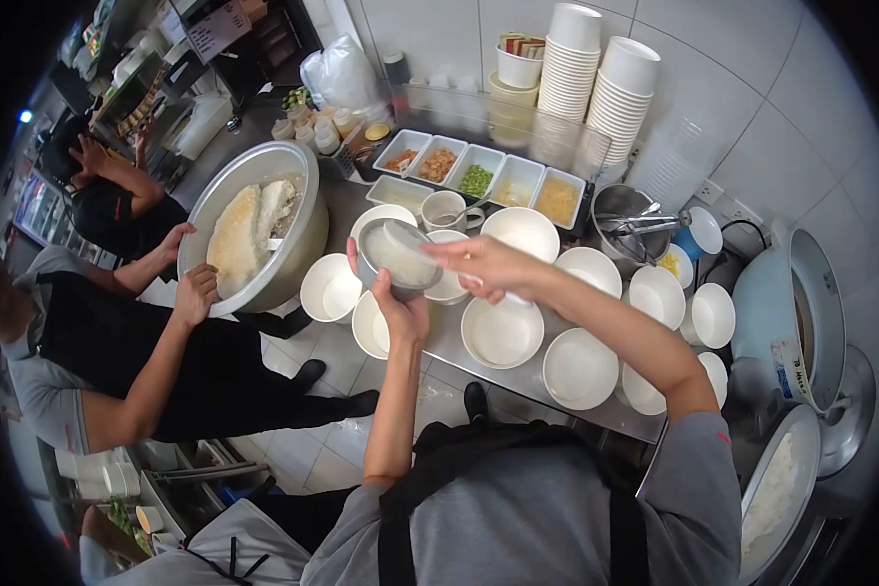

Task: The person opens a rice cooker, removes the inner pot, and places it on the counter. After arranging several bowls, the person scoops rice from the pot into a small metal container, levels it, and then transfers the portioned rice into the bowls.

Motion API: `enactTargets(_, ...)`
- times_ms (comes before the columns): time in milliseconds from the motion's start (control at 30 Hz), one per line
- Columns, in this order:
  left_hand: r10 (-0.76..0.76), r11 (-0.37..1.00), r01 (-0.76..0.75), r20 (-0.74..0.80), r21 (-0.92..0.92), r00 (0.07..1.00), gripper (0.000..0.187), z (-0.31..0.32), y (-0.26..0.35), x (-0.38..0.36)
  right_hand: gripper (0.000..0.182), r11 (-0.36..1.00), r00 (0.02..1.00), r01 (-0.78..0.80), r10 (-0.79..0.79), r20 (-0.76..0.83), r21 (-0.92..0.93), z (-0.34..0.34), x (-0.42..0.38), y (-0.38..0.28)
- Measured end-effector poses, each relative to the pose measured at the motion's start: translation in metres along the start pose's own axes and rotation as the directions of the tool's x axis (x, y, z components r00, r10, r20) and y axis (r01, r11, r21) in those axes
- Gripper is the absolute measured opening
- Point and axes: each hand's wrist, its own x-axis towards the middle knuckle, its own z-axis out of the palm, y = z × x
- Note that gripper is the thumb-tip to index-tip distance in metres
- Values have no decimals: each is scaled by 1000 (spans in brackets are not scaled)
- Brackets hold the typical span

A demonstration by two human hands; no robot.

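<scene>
My left hand (400, 314) is wrapped round a small metal bowl (369, 264) of white rice and holds it over the counter's near left part. A pale, flat utensil (409, 241), blurred, lies across the bowl's top; my right hand (488, 266) has its fingers closed on the handle end. Several white paper bowls stand about the hands, among them one to the left (331, 289) and one below my right hand (502, 333). Behind the metal bowl is a white mug (443, 209) with a spoon in it.
At left a co-worker's hands (198, 293) hold a large tub (308, 234) of rice. Behind are topping trays (476, 181), stacked paper bowls (568, 88) and a metal container of scoops (623, 200). A large rice cooker (767, 303) stands at right.
</scene>
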Motion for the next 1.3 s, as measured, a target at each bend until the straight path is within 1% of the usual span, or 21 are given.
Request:
enactTargets(100, 53, 997, -52, -7, 59, 999, 70, -14, 4, 17, 40, 999, 999, 33, -33, 0, -1, -5, 30, 2)
enactTargets(133, 75, 991, -74, -1, 113, 997, 69, -19, 3, 25, 37, 980, 994, 93, -102, -43, -176, 13, 39, 11)
enactTargets(200, 50, 987, -52, 13, 154, 999, 66, -33, 8, 42, 37, 979, 995, 81, -89, -38, -186, 17, 57, 7)
enactTargets(300, -321, 923, 331, 78, -195, 944, 67, -66, 23, 74, 38, 996, 996, 89, -88, 12, -28, 3, 77, 1)
enactTargets(400, -470, 812, 510, 200, -284, 860, 64, -96, 33, 106, 43, 958, 982, 168, -143, -122, 231, -18, 80, -12)
enactTargets(467, -428, 890, 420, 11, 180, 903, 64, -90, 37, 119, 43, 934, 970, 202, -150, -189, 294, -40, 76, -7)
enactTargets(500, -374, 834, 368, -69, 410, 925, 65, -85, 40, 125, 43, 919, 963, 221, -151, -225, 327, -47, 76, -5)
enactTargets(533, -371, 763, 359, -92, 537, 924, 74, -74, 43, 127, 43, 925, 963, 209, -138, -231, 319, -52, 76, -3)
enactTargets(567, -260, 609, 196, -40, 768, 965, 73, -82, 31, 140, 43, 930, 964, 196, -124, -237, 311, -54, 76, 1)
enactTargets(633, -97, 117, -141, 153, 983, 984, 73, -117, -12, 167, 44, 936, 963, 188, -116, -243, 299, -54, 76, 3)
enactTargets(700, -278, -256, -218, 145, 942, 950, 67, -115, -39, 167, 44, 937, 961, 202, -134, -243, 284, -50, 79, -1)
enactTargets(733, -341, -373, -273, 142, 887, 929, 66, -118, -52, 168, 43, 946, 955, 210, -144, -258, 249, -46, 79, -5)
enactTargets(833, -336, -459, -285, 133, 841, 933, 68, -133, -80, 163, 42, 950, 949, 230, -170, -266, 212, -36, 91, -2)
enactTargets(967, -360, -408, -325, 177, 853, 916, 61, -130, -61, 168, 53, 965, 947, 227, -187, -261, 134, -18, 122, 2)
enactTargets(1000, -339, -362, -346, 223, 866, 914, 58, -127, -56, 170, 63, 965, 924, 245, -204, -322, 91, -13, 129, 3)
enactTargets(1067, -244, -304, -367, 301, 879, 922, 55, -110, -32, 170, 71, 949, 867, 265, -311, -390, -169, -14, 159, 10)
enactTargets(1100, -218, -274, -355, 302, 894, 928, 54, -104, -19, 169, 59, 928, 823, 259, -357, -442, -266, -14, 175, 15)
enactTargets(1133, -74, -203, -312, 303, 928, 950, 52, -105, -8, 163, 47, 882, 803, 268, -427, -415, -389, -20, 198, 25)
enactTargets(1233, 200, 113, -192, 167, 975, 965, 50, -102, 46, 116, 34, 814, 854, 37, -327, -404, -580, -14, 232, 35)
enactTargets(1267, 298, 285, -156, 68, 946, 952, 51, -118, 50, 100, 31, 739, 863, -78, -286, -416, -669, -5, 238, 36)
enactTargets(1300, 370, 452, -135, -48, 882, 928, 53, -134, 53, 84, 28, 695, 894, -76, -270, -357, -715, 5, 236, 35)
